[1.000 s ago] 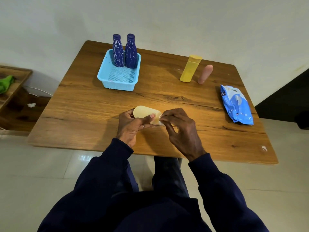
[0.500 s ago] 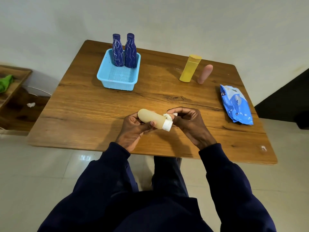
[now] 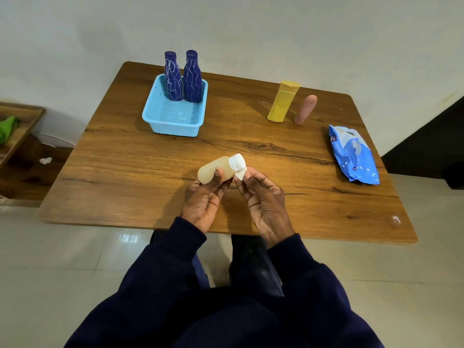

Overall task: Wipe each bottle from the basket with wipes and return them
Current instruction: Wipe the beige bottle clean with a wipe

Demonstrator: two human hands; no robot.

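Bottle (image 3: pixel 210 170) in left hand (image 3: pixel 203 204), wipe (image 3: pixel 240 174) in right hand (image 3: pixel 263 197); pack (image 3: pixel 354 154) lettering illegible

Table (image 3: pixel 125 172): brown wood grain, dark streaks. Basket (image 3: pixel 173 126), far left: light blue, mesh floor. Navy bottles (image 3: pixel 192 79) in it: white wavy lines. Far right: yellow bottle (image 3: pixel 282 101), pink bottle (image 3: pixel 305 109). Wipes pack (image 3: pixel 354 154), right edge: blue, white markings. Held bottle (image 3: pixel 207 170): cream, cap (image 3: pixel 237 160) white; wipe (image 3: pixel 240 175) white. Sleeves (image 3: pixel 313 285) navy.
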